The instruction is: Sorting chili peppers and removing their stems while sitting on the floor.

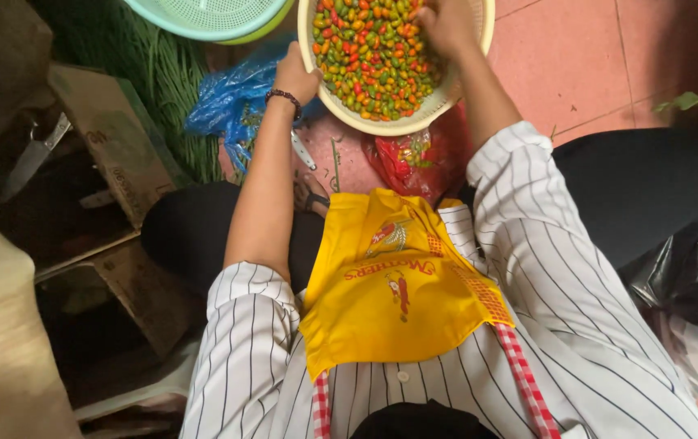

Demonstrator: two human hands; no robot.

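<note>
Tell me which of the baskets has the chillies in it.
The cream basket, held at its rim by the left hand, with the right hand in the chillies. The mint-green basket shows none.

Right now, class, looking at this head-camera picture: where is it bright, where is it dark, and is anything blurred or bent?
Head view: the basket of chillies and pink floor tiles are evenly lit and sharp; the cardboard boxes at left sink into deep shadow; the right hand in the chillies looks slightly soft; the wide lens stretches the striped shirt near the bottom edge.
</note>
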